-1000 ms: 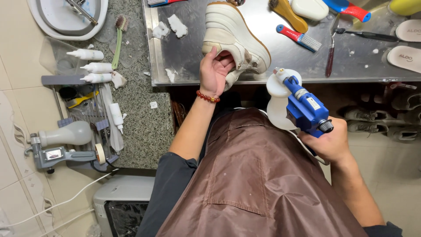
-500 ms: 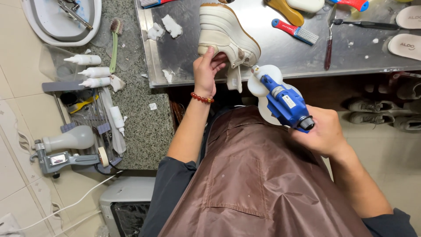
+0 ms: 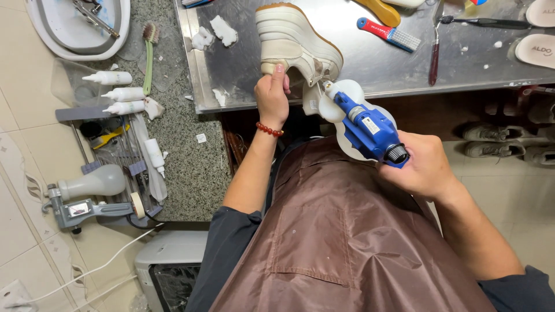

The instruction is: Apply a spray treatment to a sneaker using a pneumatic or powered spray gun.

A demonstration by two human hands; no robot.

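Cream platform shoe (image 3: 295,43) sits top centre on steel worktop (image 3: 370,63), heel gripped by left hand (image 3: 272,95) fingers, w/ blue power tool (image 3: 367,124) in right hand (image 3: 425,167) fist pointing up-left, tip just beside shoe.

One camera only, on my head, looking steeply down over my apron (image 3: 341,242) at close range. The metal bench (image 3: 370,63) runs across the top of frame, the tiled floor (image 3: 23,133) down the left. My left hand (image 3: 272,98) sits near centre, my right hand (image 3: 425,170) to the right. No second view, nothing shared.
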